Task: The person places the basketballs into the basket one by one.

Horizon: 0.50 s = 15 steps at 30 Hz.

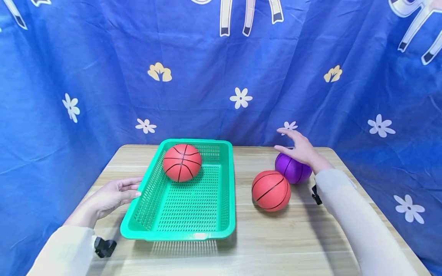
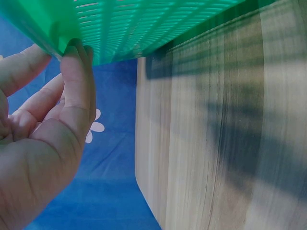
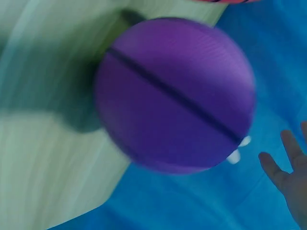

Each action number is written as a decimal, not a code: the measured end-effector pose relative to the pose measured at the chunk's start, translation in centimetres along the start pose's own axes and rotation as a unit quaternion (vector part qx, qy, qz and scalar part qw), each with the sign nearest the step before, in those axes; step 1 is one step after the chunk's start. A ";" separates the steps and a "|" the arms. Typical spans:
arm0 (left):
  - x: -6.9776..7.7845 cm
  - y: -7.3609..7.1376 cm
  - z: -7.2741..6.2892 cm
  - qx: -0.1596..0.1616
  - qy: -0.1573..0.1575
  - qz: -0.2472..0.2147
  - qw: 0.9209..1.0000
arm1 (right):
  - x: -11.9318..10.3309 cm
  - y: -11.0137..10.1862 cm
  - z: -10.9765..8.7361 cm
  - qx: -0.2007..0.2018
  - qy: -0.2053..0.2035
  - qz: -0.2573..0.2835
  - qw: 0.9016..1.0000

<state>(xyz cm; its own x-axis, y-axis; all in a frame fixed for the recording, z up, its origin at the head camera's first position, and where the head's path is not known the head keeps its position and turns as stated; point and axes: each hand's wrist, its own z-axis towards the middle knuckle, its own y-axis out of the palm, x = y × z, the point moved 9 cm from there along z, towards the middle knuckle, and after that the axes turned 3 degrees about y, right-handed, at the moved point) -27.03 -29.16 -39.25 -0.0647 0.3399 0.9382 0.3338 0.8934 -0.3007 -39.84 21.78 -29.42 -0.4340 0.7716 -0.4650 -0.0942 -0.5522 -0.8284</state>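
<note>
My left hand [image 1: 114, 196] pinches the left rim of a green plastic basket [image 1: 228, 199], fingers under the edge. In the left wrist view the fingers [image 2: 76, 86] press against the outside of its slotted wall. An orange-red basketball [image 1: 182, 163] sits inside the basket, toward its back left. My right hand [image 1: 299, 147], fingers spread, hovers above a purple basketball [image 1: 292, 168] at the back right of the table. The right wrist view has the purple ball large in the middle, with the hand apart from it at the right edge. Another orange-red basketball [image 1: 271, 191] stands just in front of the purple one.
A light wood-grain table [image 1: 276, 245] bears everything. Behind it and at both sides hangs a blue curtain [image 1: 193, 99] printed with white flowers and animals. The basket stands left of the two loose balls.
</note>
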 end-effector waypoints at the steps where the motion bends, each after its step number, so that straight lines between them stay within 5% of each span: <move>1: 0.0 0.0 0.0 0.000 0.000 0.001 1.000 | 0.7 -0.1 -0.3 0.003 0.009 -0.002 1.000; 15: 0.3 0.2 -0.2 0.002 -0.003 0.003 1.000 | 7.3 1.4 -4.0 0.008 0.118 -0.001 0.993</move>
<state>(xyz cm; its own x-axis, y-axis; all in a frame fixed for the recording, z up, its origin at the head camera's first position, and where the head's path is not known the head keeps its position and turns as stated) -26.84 -28.97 -39.04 -0.0676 0.3464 0.9356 0.3301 0.8927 -0.3067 -39.58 27.91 -35.23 -0.2125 0.8246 -0.5243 -0.1105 -0.5534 -0.8256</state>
